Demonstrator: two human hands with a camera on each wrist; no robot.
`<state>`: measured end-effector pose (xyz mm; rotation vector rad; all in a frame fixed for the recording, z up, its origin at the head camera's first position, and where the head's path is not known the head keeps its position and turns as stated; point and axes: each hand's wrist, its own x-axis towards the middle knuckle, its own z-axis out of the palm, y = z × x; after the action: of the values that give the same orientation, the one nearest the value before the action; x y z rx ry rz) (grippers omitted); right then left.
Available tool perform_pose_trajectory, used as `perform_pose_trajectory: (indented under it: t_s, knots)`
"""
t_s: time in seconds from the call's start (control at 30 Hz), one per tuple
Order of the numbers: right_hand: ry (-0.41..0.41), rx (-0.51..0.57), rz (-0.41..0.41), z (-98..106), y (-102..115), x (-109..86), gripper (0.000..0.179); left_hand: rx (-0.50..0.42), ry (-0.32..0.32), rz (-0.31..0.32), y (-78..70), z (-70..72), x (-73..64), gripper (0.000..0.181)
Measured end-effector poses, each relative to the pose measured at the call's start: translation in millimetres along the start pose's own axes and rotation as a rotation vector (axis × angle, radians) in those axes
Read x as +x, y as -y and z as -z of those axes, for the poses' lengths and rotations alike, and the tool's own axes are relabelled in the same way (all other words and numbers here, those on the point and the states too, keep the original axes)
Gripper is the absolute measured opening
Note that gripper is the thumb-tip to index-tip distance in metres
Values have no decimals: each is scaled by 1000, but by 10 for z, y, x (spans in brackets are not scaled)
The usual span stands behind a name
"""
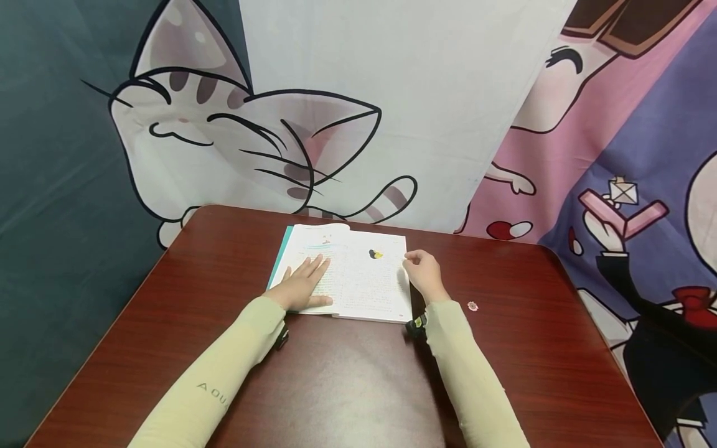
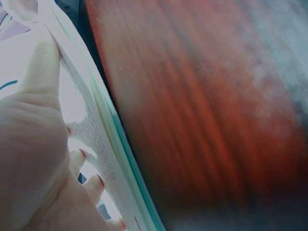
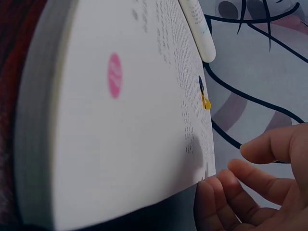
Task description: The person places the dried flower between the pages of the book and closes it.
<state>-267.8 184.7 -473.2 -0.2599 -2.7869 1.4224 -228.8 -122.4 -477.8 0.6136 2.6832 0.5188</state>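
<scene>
Book (image 1: pixel 372 292) open on tabletop (image 1: pixel 347 386), near far edge. Left hand (image 1: pixel 302 289) flat on left page (image 1: pixel 310 238), fingers apart. Right hand (image 1: pixel 424 272) at book's right edge, fingers bent; pinching or merely touching, cannot tell. Pinkish scrap (image 1: pixel 473 306) farther right.

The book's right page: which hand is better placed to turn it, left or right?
Probably the right hand: it is right at the outer edge of the right page. The left hand is spread on the left page, so it seems better placed for steadying.
</scene>
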Motion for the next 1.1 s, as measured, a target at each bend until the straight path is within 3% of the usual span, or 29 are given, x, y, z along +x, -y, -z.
perform_pose_trajectory:
  t_s: [0.4, 1.1]
  knots:
    - [63, 43, -89, -17, -85, -50, 46, 2, -3, 4, -3, -1, -7, 95]
    - [50, 9, -54, 23, -80, -98, 43, 13, -12, -3, 19, -23, 21, 96]
